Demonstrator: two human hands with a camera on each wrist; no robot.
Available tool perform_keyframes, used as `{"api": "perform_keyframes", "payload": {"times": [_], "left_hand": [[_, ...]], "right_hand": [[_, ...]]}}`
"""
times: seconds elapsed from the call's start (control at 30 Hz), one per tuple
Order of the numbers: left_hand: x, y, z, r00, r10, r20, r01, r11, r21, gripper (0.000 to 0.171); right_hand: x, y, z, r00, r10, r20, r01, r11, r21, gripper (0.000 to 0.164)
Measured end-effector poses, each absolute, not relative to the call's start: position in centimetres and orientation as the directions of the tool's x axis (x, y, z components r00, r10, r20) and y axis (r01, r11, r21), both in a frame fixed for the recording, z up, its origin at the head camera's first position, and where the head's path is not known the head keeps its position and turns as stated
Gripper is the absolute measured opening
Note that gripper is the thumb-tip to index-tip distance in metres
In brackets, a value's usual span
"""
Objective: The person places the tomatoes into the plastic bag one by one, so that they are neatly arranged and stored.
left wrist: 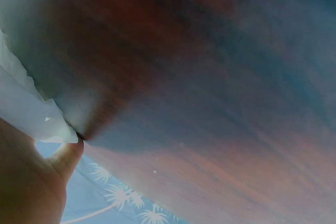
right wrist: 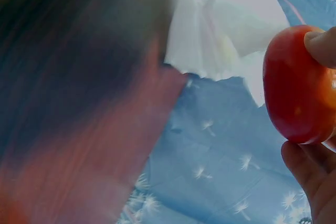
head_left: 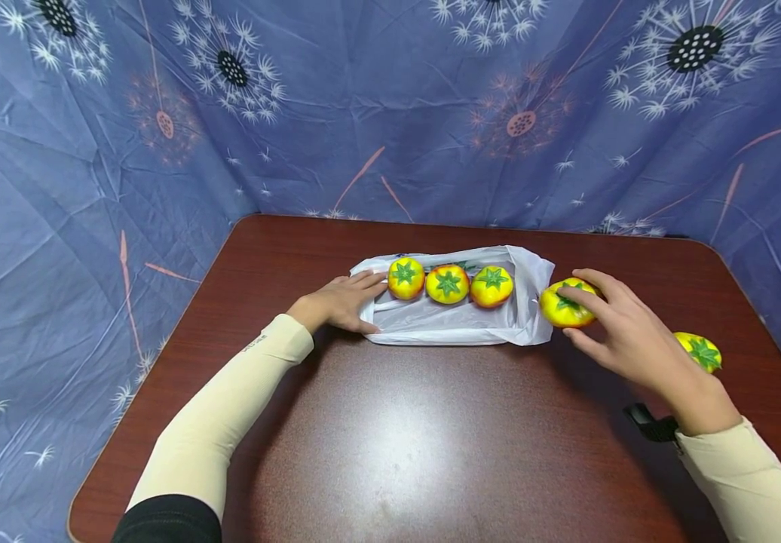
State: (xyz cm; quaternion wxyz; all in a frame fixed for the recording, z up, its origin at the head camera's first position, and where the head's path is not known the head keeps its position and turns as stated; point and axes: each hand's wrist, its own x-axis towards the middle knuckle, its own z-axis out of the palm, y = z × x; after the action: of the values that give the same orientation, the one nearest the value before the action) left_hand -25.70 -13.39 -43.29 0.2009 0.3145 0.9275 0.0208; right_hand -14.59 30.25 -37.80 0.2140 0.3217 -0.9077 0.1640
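In the head view a white plastic-lined tray [head_left: 431,337] lies near the back of the table, three yellow-and-red tomatoes with green star-shaped tops in a row inside; the middle one [head_left: 448,284] shows clearly. My left hand [head_left: 344,303] rests at the tray's left end, fingers extended, the thumb by the near corner. Its thumb [left wrist: 68,158] touches the white plastic in the left wrist view. Just beyond the tray's right end, my right hand [head_left: 624,332] holds another tomato [head_left: 562,305] between fingers and thumb. Its glossy red underside appears in the right wrist view.
One more tomato [head_left: 701,351] sits on the brown table [head_left: 390,422], partly hidden behind my right wrist. A blue curtain [head_left: 363,113] with dandelion prints hangs behind the table and along its sides. A black strap [head_left: 650,424] is at my right wrist.
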Motion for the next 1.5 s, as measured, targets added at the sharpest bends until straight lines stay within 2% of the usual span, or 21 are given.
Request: {"api": "perform_keyframes", "payload": {"times": [0.07, 0.13, 0.3, 0.57, 0.67, 0.73, 0.87, 1.2, 1.5], "left_hand": [[-25.7, -13.4, -43.3, -0.721, 0.593, -0.357, 0.577, 0.8, 0.164, 0.097], [-25.7, -13.4, -43.3, -0.721, 0.595, -0.357, 0.578, 0.799, 0.165, 0.097], [-25.8, -13.4, -43.3, -0.721, 0.592, -0.36, 0.576, 0.801, 0.164, 0.097], [-25.8, -13.4, -43.4, -0.72, 0.593, -0.36, 0.575, 0.8, 0.169, 0.097], [-25.7, -13.4, -43.4, -0.72, 0.596, -0.355, 0.579, 0.798, 0.167, 0.096], [-25.7, -13.3, -43.4, -0.719, 0.599, -0.353, 0.581, 0.796, 0.168, 0.096], [-25.7, -13.3, -43.2, -0.721, 0.597, -0.353, 0.58, 0.798, 0.165, 0.096], [-25.9, -13.4, -43.2, -0.722, 0.587, -0.366, 0.573, 0.804, 0.16, 0.097], [-25.9, -13.4, -43.2, -0.717, 0.599, -0.356, 0.585, 0.795, 0.16, 0.097]], "right_hand": [[-14.7, 29.9, -37.5, -0.682, -0.519, 0.515, -0.674, 0.719, -0.167, 0.065], [-14.9, 29.5, -37.1, -0.66, -0.524, 0.538, -0.695, 0.697, -0.175, 0.067], [-15.3, 28.2, -36.3, -0.616, -0.545, 0.569, -0.745, 0.637, -0.197, 0.063], [-16.1, 25.7, -35.9, -0.583, -0.596, 0.552, -0.792, 0.567, -0.226, 0.06], [-16.4, 24.9, -36.1, -0.575, -0.621, 0.533, -0.803, 0.552, -0.223, 0.05], [-16.6, 24.4, -36.3, -0.579, -0.634, 0.514, -0.801, 0.559, -0.214, 0.051], [-17.0, 23.5, -36.4, -0.596, -0.641, 0.484, -0.79, 0.576, -0.209, 0.064], [-17.8, 21.1, -36.8, -0.58, -0.667, 0.467, -0.808, 0.546, -0.223, 0.061], [-17.9, 18.2, -37.9, -0.603, -0.666, 0.438, -0.789, 0.579, -0.205, 0.057]]}}
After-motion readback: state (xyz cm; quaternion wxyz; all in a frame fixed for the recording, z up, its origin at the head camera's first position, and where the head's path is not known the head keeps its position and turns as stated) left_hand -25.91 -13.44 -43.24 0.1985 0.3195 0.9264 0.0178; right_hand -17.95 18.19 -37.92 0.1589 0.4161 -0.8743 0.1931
